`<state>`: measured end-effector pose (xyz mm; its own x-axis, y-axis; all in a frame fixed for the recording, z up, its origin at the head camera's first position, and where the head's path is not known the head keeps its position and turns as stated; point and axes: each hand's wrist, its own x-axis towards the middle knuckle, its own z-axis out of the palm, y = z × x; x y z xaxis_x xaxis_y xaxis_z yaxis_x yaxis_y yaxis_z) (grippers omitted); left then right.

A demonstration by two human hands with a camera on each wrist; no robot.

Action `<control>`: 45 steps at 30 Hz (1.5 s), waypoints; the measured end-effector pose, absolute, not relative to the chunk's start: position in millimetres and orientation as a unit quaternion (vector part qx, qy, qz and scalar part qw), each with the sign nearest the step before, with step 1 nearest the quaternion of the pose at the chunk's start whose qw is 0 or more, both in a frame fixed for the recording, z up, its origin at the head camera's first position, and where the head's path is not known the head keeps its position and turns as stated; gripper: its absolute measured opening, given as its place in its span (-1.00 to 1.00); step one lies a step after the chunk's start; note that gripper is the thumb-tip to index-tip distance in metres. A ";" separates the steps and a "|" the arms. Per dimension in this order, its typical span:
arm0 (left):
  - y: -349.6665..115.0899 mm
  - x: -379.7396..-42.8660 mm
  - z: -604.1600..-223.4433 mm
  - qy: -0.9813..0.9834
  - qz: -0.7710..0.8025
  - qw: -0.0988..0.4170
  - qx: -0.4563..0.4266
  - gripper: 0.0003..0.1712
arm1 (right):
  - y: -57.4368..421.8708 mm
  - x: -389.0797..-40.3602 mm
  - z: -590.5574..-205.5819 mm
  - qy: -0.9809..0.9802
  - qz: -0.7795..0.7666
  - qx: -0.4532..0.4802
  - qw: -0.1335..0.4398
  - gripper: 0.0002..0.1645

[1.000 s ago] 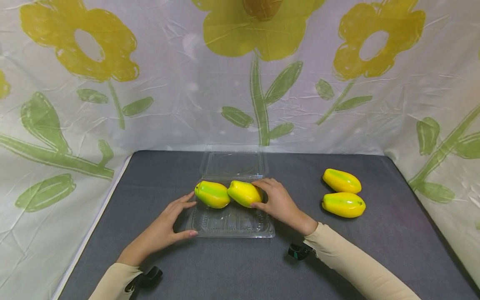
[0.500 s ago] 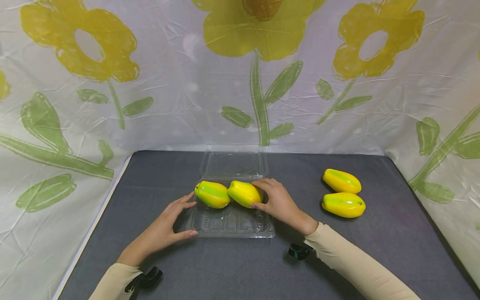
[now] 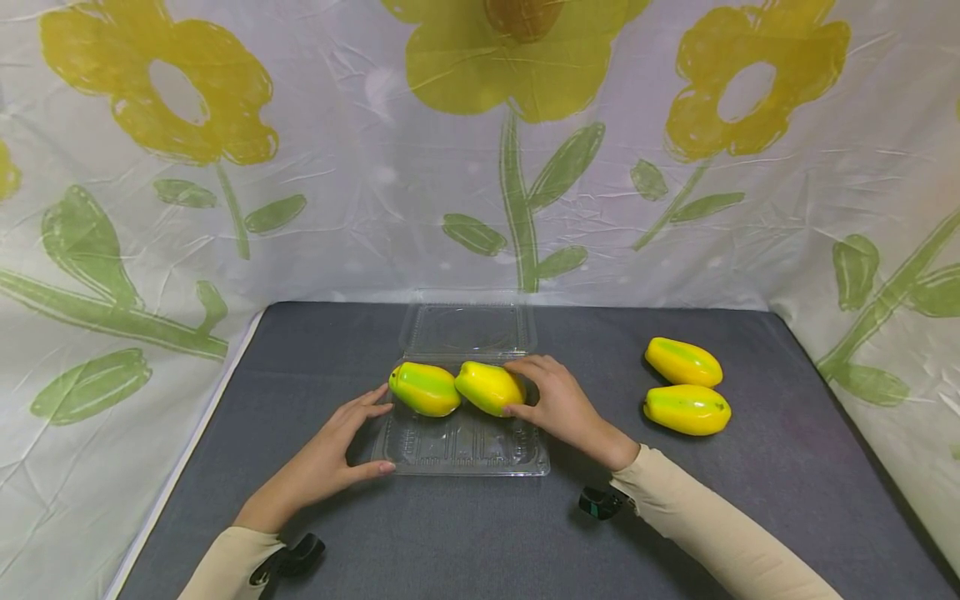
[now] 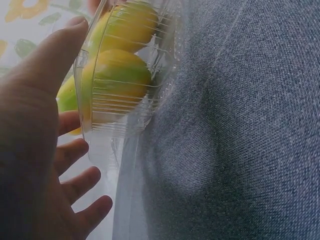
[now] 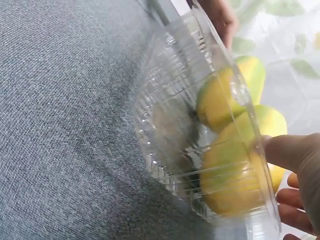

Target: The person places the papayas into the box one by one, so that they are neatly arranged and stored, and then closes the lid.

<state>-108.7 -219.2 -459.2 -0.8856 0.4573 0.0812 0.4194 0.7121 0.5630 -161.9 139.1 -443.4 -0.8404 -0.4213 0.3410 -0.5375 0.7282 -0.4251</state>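
A clear plastic clamshell container (image 3: 467,457) lies in the middle of the table, its lid (image 3: 472,327) folded back away from me. Two glossy yellow-green papayas sit side by side toward the back of its base. My right hand (image 3: 566,412) grips the right papaya (image 3: 486,387) at its right end, thumb in front and fingers behind. My left hand (image 3: 318,467) stays spread at the container's left side, fingertips close to the left papaya (image 3: 425,390) and thumb at the front left corner. In the left wrist view the left fingers (image 4: 82,182) are loosely extended beside the clear wall.
Two more papayas, a rear one (image 3: 684,362) and a front one (image 3: 687,410), lie together on the right of the dark grey tablecloth (image 3: 480,542). A white flower-printed cloth (image 3: 360,208) hangs along the back and sides of the table.
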 end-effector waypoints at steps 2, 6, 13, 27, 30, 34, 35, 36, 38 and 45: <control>-219.3 -108.6 -459.2 0.925 0.296 0.031 0.237 0.00 | 140.6 -162.2 -442.1 -0.922 0.266 0.259 0.112 -0.26; -219.1 -108.4 -459.2 0.925 0.294 0.029 0.239 0.00 | 145.9 -161.0 -436.6 -0.920 0.277 0.254 0.111 -0.26; -219.1 -107.8 -460.7 0.926 0.290 0.026 0.240 0.00 | 166.7 -156.1 -426.5 -0.924 0.286 0.229 0.105 -0.26; -218.3 -105.2 -460.7 0.930 0.277 0.001 0.243 -0.04 | 229.6 -146.7 -416.2 -0.935 0.281 0.197 0.096 -0.23; -217.7 -104.0 -460.7 0.931 0.275 -0.001 0.240 -0.06 | 244.5 -144.1 -417.1 -0.938 0.278 0.185 0.093 -0.22; -216.9 -101.8 -461.4 0.932 0.275 -0.006 0.237 -0.08 | 265.9 -139.1 -416.2 -0.940 0.282 0.165 0.094 -0.22; -216.6 -101.2 -461.8 0.932 0.274 -0.008 0.238 -0.09 | 271.8 -137.1 -415.6 -0.941 0.284 0.157 0.094 -0.23; -216.4 -100.7 -462.3 0.932 0.274 -0.011 0.238 -0.10 | 277.6 -135.0 -414.9 -0.942 0.287 0.147 0.096 -0.24; -215.8 -99.8 -463.0 0.931 0.275 -0.015 0.239 -0.11 | 289.5 -130.8 -413.8 -0.943 0.292 0.128 0.100 -0.25; -215.6 -96.2 -464.0 0.932 0.276 -0.028 0.234 -0.15 | 324.4 -116.7 -413.9 -0.944 0.296 0.092 0.111 -0.27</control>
<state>-96.2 -215.6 -464.0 -0.8893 0.4199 0.1814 0.4510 0.7389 0.5007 -116.7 324.4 -413.9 -0.9582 -0.1083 0.2647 -0.2399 0.8080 -0.5381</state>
